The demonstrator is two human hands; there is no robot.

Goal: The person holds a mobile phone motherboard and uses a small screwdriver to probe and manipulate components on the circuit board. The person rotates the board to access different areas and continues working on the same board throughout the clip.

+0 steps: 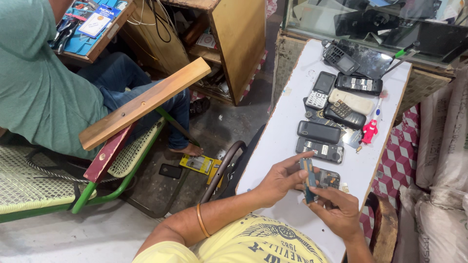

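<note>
We pinch a narrow phone circuit board [308, 179] upright between our left hand [280, 179] above and our right hand [336, 209] below, over the near end of the white table [287, 131], just beside an opened phone [329, 179]. A blue rectangular card package [100, 17] lies on the far bench; a yellow package [199, 163] lies on the floor.

Colours over a white worktop [287, 131]

Black and grey handsets [319, 131] in rows, one cream handset [352, 101], a red toy figure [370, 131]; blue-grey circuit strip [308, 179] between the hands; yellow printed shirt [253, 243], green chair frame [117, 187], maroon-and-white checked cloth [402, 160].
</note>
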